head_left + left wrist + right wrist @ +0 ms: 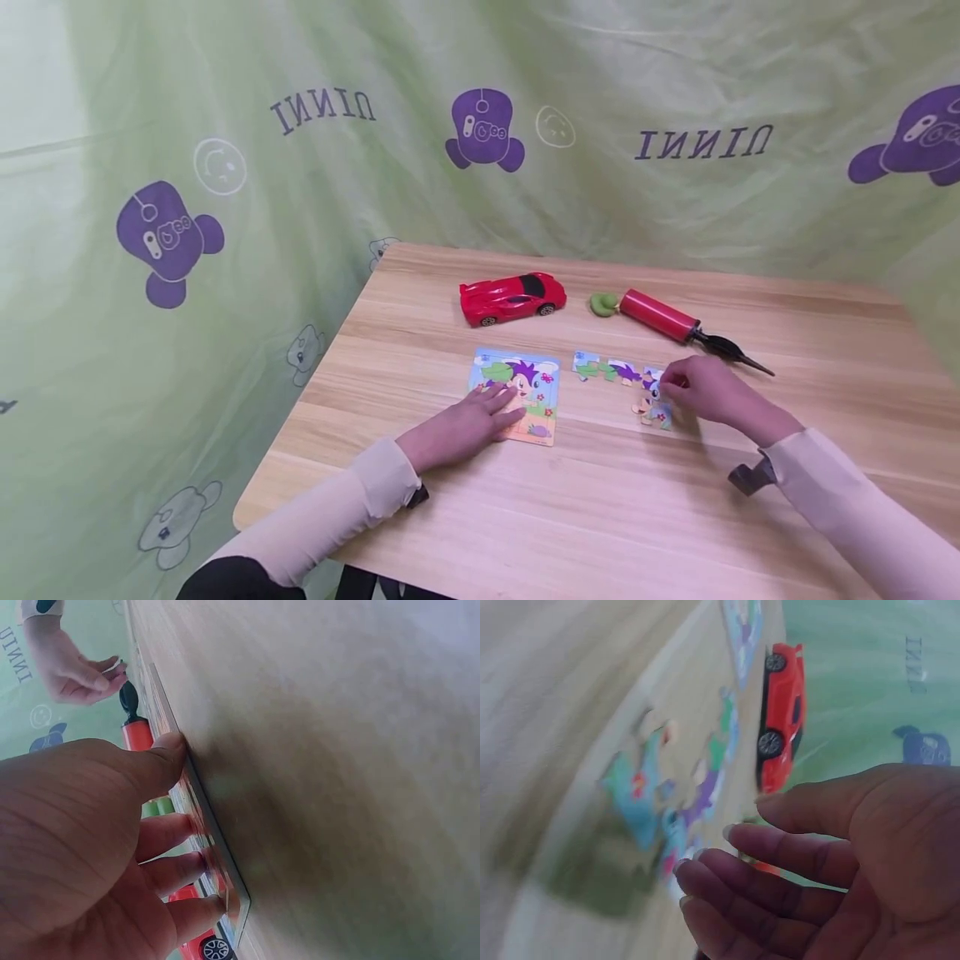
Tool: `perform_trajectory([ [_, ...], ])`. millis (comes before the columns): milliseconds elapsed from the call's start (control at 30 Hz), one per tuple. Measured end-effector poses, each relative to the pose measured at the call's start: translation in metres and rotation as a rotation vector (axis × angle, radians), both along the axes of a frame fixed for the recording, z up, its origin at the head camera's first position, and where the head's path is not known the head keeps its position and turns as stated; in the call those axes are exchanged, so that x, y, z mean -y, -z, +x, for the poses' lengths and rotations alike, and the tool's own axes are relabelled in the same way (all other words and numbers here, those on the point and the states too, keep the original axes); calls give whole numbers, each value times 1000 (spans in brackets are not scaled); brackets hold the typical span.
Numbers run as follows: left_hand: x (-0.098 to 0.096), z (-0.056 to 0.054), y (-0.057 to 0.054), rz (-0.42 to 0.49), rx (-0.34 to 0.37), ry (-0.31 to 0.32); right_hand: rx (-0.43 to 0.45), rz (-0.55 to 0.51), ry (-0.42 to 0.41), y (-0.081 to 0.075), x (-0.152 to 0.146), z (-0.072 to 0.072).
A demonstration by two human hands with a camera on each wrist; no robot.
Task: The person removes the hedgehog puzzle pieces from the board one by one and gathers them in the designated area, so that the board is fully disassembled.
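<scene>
My left hand (467,423) rests on a square picture board (542,408) printed with a purple-haired cartoon figure. In the left wrist view, the thumb (169,750) touches the board's near edge and the other fingers lie spread over its face. To its right, several jigsaw pieces (622,372) form a joined row that turns down at the right end. Over that end hovers my right hand (712,392). In the right wrist view its fingers are loosely bent, thumb apart, with no piece visible between them; the fingertips are close to the pieces (641,795).
A red toy car (513,300) stands behind the picture board. Right of it lies a red hand pump (660,315) with a black handle and a limp green balloon (602,304) at its nozzle. A green printed curtain (420,192) hangs behind the wooden table (600,517).
</scene>
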State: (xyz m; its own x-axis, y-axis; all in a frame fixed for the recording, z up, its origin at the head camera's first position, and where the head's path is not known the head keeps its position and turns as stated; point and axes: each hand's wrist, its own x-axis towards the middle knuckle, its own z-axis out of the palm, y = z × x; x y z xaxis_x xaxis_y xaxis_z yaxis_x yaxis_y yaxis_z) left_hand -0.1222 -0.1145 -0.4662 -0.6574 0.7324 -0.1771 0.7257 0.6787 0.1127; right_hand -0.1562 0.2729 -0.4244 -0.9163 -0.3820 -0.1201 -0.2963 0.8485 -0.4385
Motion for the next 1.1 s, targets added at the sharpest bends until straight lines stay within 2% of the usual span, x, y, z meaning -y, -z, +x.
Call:
perform_trajectory([
  [100, 2, 1, 0, -8, -4, -6, -39, -32, -53, -5, 23, -5],
  [200, 2, 3, -1, -22, -9, -12, -11, -61, -107, -4, 59, -12],
  [367, 2, 7, 4, -41, -22, 11, 33, -69, -202, 14, 132, -21],
  [467, -2, 7, 7, -37, -63, 62, -17, -16, -263, 25, 166, -22],
  [533, -5, 6, 8, -24, -100, 91, -70, 52, -268, 29, 181, -21],
  [667, -8, 1, 8, -12, -156, 114, -152, 166, -251, 27, 193, -20],
  [767, -5, 2, 10, -38, -174, 97, -149, 152, -270, 23, 195, -21],
  [967, -1, 13, 6, -93, -182, 24, -145, 146, -283, 20, 199, -24],
  [1100, 3, 18, 3, -97, -202, 19, -141, 174, -283, 20, 201, -27],
])
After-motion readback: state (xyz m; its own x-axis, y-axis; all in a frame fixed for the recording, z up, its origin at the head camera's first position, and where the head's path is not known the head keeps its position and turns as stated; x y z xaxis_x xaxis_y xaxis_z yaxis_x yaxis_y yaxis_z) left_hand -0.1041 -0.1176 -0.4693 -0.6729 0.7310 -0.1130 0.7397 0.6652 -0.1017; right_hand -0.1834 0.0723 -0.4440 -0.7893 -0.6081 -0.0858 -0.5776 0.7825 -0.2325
